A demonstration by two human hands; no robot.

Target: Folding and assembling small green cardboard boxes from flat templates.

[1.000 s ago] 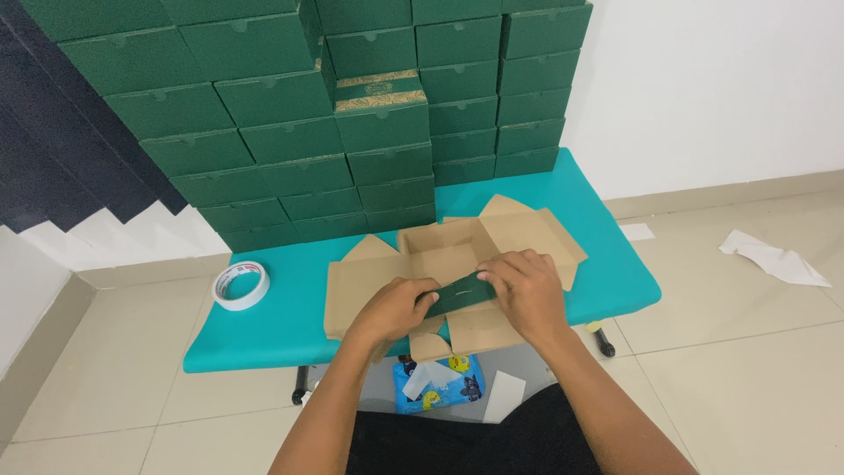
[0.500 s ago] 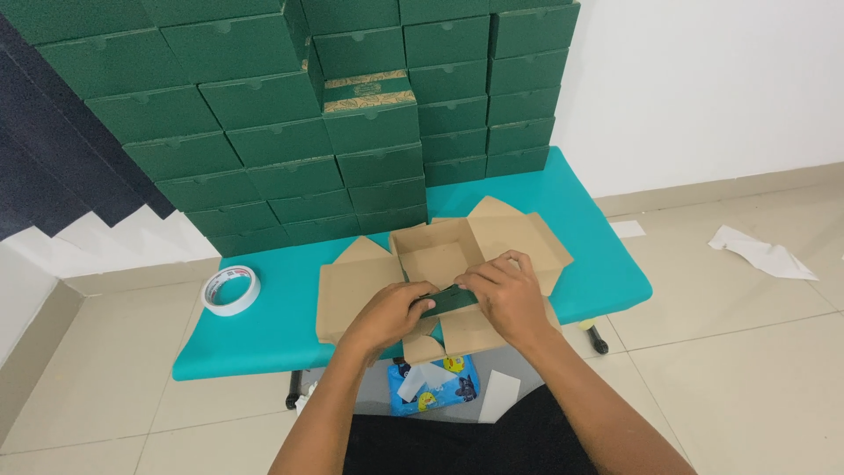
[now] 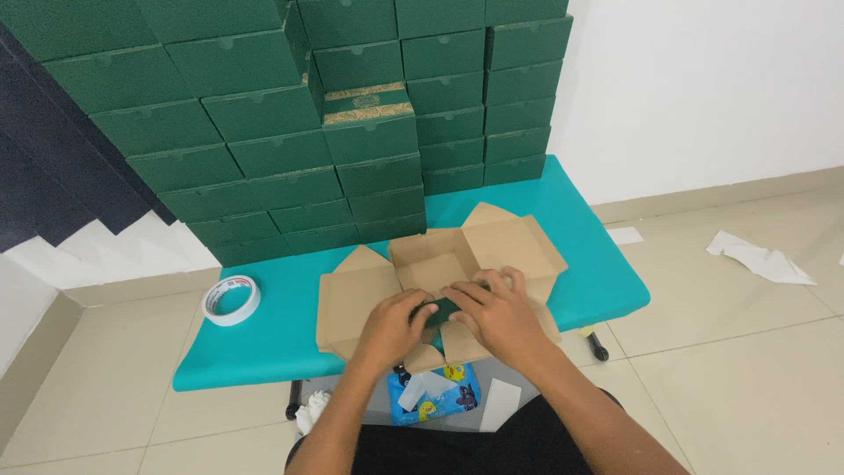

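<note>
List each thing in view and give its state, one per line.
Cardboard box blank: unfolded, side flaps flat, near panel being folded up.
Left hand: pressing the near panel.
Right hand: on the same panel.
Tape roll: lying flat, untouched.
Green boxes: closed, stacked.
Table: boxes and tape on it.

Both forearms extend from the bottom edge toward frame centre. Left hand (image 3: 393,327) and right hand (image 3: 498,315) lie side by side, palms down, fingers curled and pressing.
</note>
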